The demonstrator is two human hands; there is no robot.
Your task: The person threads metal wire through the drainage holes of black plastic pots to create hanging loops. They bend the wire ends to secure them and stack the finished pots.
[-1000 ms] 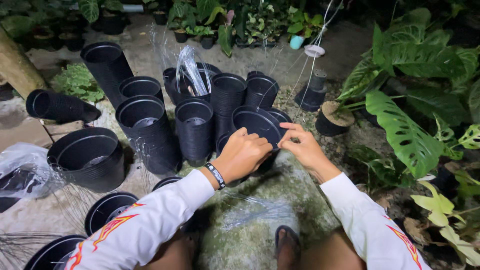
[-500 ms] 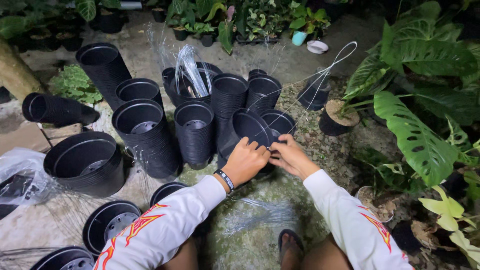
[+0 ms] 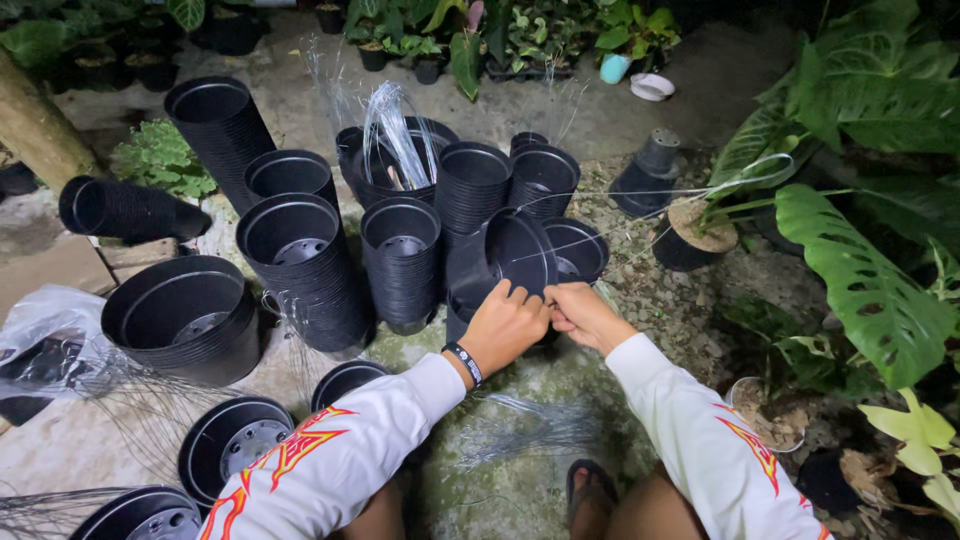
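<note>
Touching black pot, both hands' grip

Head-worn view, steeply downward, close

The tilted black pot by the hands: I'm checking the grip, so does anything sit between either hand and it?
Nothing visible does. The left hand rests directly on the tilted black pot at its rim, and the right hand meets it there, pinching a thin wire that runs up to the right.

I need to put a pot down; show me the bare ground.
Bare concrete lies behind the pot stacks, before the far plants. Gravel right of the right hand is open. Left of the left hand is crowded.
</note>
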